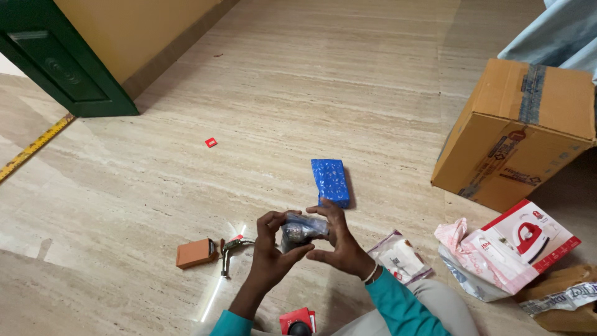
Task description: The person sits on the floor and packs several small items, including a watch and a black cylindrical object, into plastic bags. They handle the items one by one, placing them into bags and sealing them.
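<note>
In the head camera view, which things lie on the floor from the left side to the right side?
green door → orange-brown small box → small red piece → clear-wrapped object held by left hand and right hand → clear packet → large cardboard box → white and red iron box

Glossy clear plastic bag (303,229); polished stone floor (311,93); matt cardboard box (519,134).

A pale beige stone floor (298,99) with fine streaks fills the room and shines near its lower left edge. At the upper left corner stands a mustard-yellow wall (118,31) with a brown skirting (180,46), beside a dark green door (62,62).
</note>
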